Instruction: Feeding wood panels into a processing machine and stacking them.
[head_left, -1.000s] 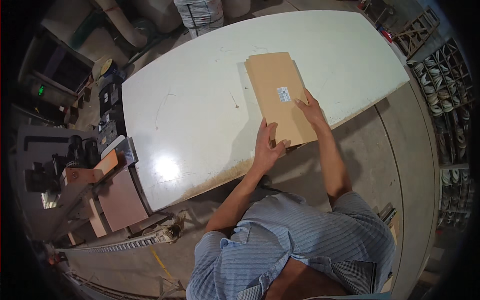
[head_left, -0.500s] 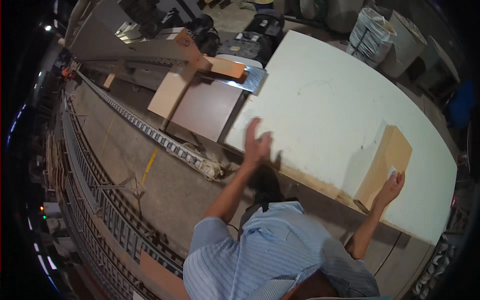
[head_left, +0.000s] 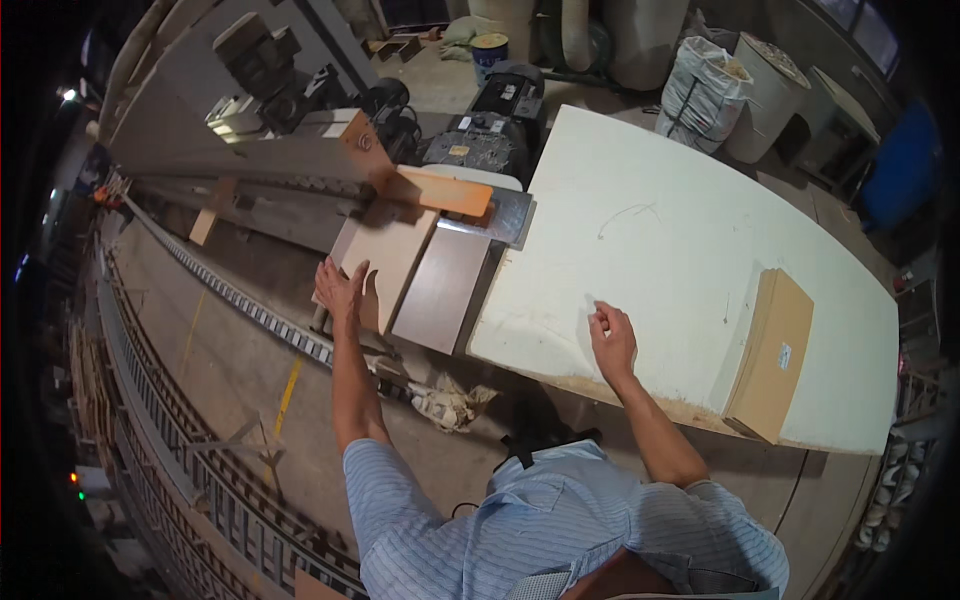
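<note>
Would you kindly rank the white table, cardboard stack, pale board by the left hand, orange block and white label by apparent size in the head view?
1. White table
2. Cardboard stack and pale board: they look alike, so unranked
3. Orange block
4. White label

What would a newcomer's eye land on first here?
Probably the big white tabletop, right of centre, with a labelled stack of brown cardboard sheets near its right end. Next, the bright orange block on the machine, just beyond the table's left end. Then the left grip, fingers spread at the left edge of a pale panel.
</note>
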